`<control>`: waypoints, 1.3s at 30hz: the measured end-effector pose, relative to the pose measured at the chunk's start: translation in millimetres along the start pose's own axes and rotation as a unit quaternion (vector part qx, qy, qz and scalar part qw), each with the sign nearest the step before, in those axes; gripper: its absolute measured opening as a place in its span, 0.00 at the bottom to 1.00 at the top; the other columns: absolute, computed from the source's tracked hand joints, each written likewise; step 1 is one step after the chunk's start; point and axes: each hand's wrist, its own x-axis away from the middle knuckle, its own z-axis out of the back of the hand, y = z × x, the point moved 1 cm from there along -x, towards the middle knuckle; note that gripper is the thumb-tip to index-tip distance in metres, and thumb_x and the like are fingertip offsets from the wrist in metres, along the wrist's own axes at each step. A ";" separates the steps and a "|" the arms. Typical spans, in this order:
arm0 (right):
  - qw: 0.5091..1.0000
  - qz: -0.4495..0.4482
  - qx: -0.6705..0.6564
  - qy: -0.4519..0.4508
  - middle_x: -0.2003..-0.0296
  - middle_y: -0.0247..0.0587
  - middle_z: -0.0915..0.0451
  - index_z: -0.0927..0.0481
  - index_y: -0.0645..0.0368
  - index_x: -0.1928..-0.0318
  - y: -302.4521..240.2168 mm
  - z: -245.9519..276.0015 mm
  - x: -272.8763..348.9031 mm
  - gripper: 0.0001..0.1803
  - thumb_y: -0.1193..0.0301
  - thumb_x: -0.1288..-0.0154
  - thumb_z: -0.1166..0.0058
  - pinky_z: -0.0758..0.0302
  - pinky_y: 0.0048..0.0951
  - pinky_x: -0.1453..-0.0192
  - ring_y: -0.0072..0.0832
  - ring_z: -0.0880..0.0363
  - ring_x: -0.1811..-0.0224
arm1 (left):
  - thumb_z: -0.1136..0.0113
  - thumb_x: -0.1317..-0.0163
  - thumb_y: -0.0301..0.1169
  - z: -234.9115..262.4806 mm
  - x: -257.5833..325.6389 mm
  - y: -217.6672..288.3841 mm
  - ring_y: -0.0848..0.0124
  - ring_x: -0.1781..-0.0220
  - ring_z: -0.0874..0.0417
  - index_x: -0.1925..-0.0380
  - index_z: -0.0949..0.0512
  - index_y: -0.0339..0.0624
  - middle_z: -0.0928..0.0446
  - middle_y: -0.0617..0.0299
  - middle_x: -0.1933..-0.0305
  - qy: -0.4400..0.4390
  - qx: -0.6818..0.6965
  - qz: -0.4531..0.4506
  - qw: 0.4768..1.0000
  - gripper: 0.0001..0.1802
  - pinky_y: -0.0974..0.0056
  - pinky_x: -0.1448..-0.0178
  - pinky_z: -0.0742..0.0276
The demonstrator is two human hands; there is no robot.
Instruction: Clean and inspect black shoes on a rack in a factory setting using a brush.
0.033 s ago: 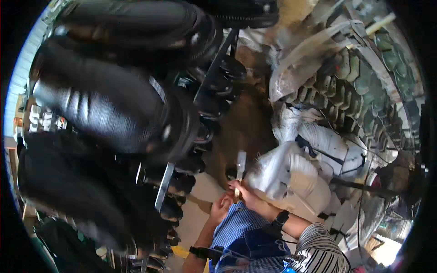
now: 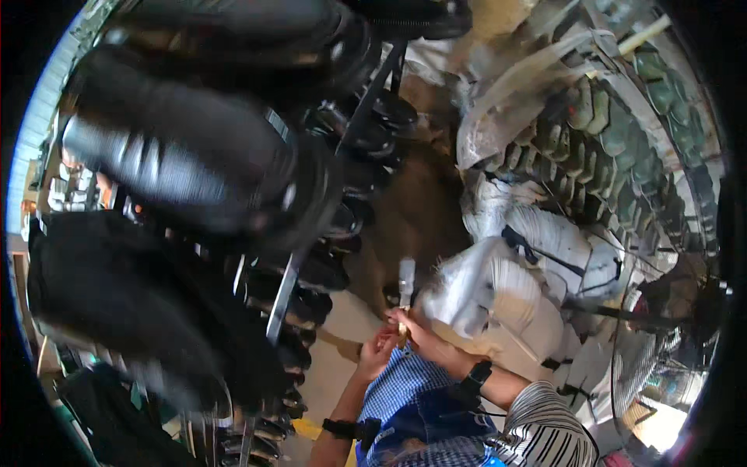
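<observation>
My right hand (image 2: 419, 331) grips the handle of a slim brush-like tool (image 2: 406, 274) with a flat pale head. The head points away from me; blur hides whether it is bristle or blade. My left hand (image 2: 378, 354) is closed beside the lower end of the handle, its fingers bunched; what they hold, if anything, is hidden. Both hands are close together above my blue checked apron (image 2: 408, 383). Shiny black boots or shoes (image 2: 187, 159) loom large and blurred on the left, apart from my hands.
Metal rack bars (image 2: 285, 294) carry rows of dark footwear (image 2: 319, 268) to my left. White bundled pieces (image 2: 513, 292) and plastic wrapping (image 2: 469, 276) lie to my right. Green-grey sole-shaped pieces (image 2: 552, 148) are stacked at the far right. A brown floor (image 2: 416, 210) runs between.
The tool's head has shifted slightly left in the picture. The black footwear on the left has shifted a little and stays blurred. My grip looks the same.
</observation>
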 end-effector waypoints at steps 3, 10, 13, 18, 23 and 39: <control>0.981 -0.069 -0.183 0.012 0.56 0.32 0.26 0.30 0.55 0.48 -19.6 -45.9 45.7 0.19 0.60 0.35 0.55 0.35 0.26 0.50 0.23 0.31 0.52 | 0.52 0.37 0.28 -3.6 33.9 17.2 0.74 0.56 0.27 0.52 0.33 0.36 0.29 0.61 0.57 0.016 -0.171 -0.001 0.985 0.14 0.70 0.52 0.32; 0.970 -0.091 -0.223 -0.014 0.61 0.30 0.26 0.28 0.52 0.52 10.3 -89.9 118.7 0.17 0.58 0.38 0.51 0.34 0.26 0.53 0.22 0.30 0.56 | 0.53 0.37 0.32 4.9 105.2 -36.2 0.68 0.58 0.25 0.53 0.36 0.35 0.27 0.54 0.60 0.037 -0.134 -0.006 0.990 0.16 0.65 0.55 0.28; 0.976 -0.191 -0.104 0.018 0.62 0.31 0.27 0.27 0.52 0.53 15.9 -72.8 133.5 0.18 0.56 0.40 0.49 0.32 0.27 0.57 0.22 0.30 0.58 | 0.54 0.36 0.34 20.6 121.3 -67.9 0.65 0.64 0.22 0.55 0.35 0.34 0.26 0.52 0.63 0.064 -0.157 0.038 0.985 0.15 0.64 0.59 0.27; 0.947 0.178 0.215 0.159 0.68 0.31 0.26 0.26 0.58 0.56 -5.9 10.1 89.3 0.17 0.62 0.41 0.46 0.32 0.23 0.66 0.20 0.29 0.68 | 0.53 0.38 0.36 38.0 118.5 -43.3 0.55 0.74 0.21 0.61 0.32 0.37 0.24 0.48 0.73 0.139 -0.339 -0.031 0.930 0.13 0.56 0.69 0.26; 0.935 0.217 0.146 0.240 0.66 0.32 0.23 0.27 0.65 0.55 -103.3 45.7 -28.7 0.16 0.66 0.38 0.49 0.31 0.20 0.63 0.18 0.27 0.65 | 0.52 0.40 0.35 40.3 65.9 1.0 0.53 0.78 0.23 0.63 0.29 0.44 0.23 0.50 0.74 0.159 -0.582 -0.024 0.797 0.09 0.54 0.74 0.27; 0.722 0.455 0.520 -0.026 0.59 0.53 0.25 0.29 0.47 0.48 -251.3 -22.8 -226.9 0.17 0.66 0.38 0.60 0.30 0.41 0.52 0.46 0.26 0.56 | 0.47 0.50 0.27 6.7 -171.5 109.2 0.55 0.69 0.20 0.37 0.50 0.42 0.52 0.46 0.33 0.095 -0.781 -0.196 0.585 0.38 0.60 0.74 0.22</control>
